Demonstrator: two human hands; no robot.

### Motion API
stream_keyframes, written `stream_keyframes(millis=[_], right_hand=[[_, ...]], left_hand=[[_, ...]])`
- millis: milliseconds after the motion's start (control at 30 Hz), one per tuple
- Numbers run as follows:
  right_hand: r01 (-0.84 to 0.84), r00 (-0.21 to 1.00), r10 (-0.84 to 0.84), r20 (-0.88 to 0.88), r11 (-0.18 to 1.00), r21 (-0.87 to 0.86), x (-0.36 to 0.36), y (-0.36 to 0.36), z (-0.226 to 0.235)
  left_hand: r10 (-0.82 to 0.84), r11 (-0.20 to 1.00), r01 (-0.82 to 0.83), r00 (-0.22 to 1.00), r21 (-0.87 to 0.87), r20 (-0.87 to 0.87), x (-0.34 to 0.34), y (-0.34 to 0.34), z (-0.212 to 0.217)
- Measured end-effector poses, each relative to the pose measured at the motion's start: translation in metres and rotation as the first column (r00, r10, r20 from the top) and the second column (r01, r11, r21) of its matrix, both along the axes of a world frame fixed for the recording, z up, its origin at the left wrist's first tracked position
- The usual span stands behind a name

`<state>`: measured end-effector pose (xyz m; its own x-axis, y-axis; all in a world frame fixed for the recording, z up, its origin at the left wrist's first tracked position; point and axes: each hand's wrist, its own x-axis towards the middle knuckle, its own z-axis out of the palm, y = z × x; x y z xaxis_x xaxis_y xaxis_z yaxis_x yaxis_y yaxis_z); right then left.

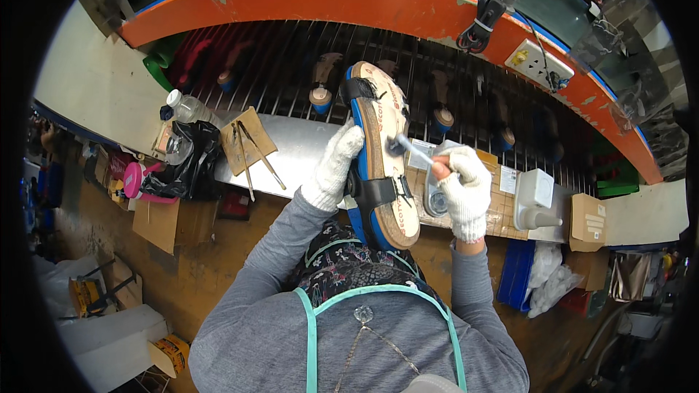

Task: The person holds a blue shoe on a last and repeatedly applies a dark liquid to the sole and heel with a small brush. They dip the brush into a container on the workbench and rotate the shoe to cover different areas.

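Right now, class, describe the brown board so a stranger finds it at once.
Below the orange beam arching across the top runs a silver ledge. On it, left of the left hand, lies the brown board. Unlike the crumpled black bag beside it, it is flat and square, with two thin sticks across it.

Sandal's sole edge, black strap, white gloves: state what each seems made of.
Sole edge: probably matte cork, by its grainy brown look. Strap: leather or synthetic; its smooth black sheen fits both. Gloves: likely matte knitted cotton or blend, by the soft, textured surface.
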<state>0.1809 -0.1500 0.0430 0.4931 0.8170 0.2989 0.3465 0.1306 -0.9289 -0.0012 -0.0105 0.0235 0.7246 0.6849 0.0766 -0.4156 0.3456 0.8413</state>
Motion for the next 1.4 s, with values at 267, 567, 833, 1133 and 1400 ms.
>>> stream_keyframes(millis=[267, 567, 833, 1133, 1400], right_hand=[[0.094, 0.978, -0.103, 0.18, 0.994, 0.062, -0.009, 0.01, 0.001], [0.123, 0.857, -0.183, 0.481, 0.98, 0.154, -0.007, 0.01, 0.003], [0.059, 0.858, -0.095, 0.504, 0.994, 0.089, -0.011, -0.016, -0.007], [0.043, 0.831, -0.043, 0.555, 0.999, 0.012, -0.01, -0.037, -0.006], [-0.089, 0.903, 0.032, 0.429, 0.99, 0.112, 0.015, -0.026, -0.005]], left_hand=[[0.016, 0.999, -0.012, 0.992, 0.038, -0.124, -0.008, -0.007, -0.002], [0.014, 0.997, -0.007, 0.994, 0.07, -0.106, -0.017, -0.005, -0.006], [0.048, 0.999, -0.046, 0.995, 0.027, -0.089, -0.02, 0.009, -0.009], [0.056, 0.998, -0.051, 0.989, 0.039, -0.137, -0.019, 0.015, -0.005], [0.007, 0.999, 0.001, 0.988, 0.053, -0.152, -0.017, 0.009, -0.004]])
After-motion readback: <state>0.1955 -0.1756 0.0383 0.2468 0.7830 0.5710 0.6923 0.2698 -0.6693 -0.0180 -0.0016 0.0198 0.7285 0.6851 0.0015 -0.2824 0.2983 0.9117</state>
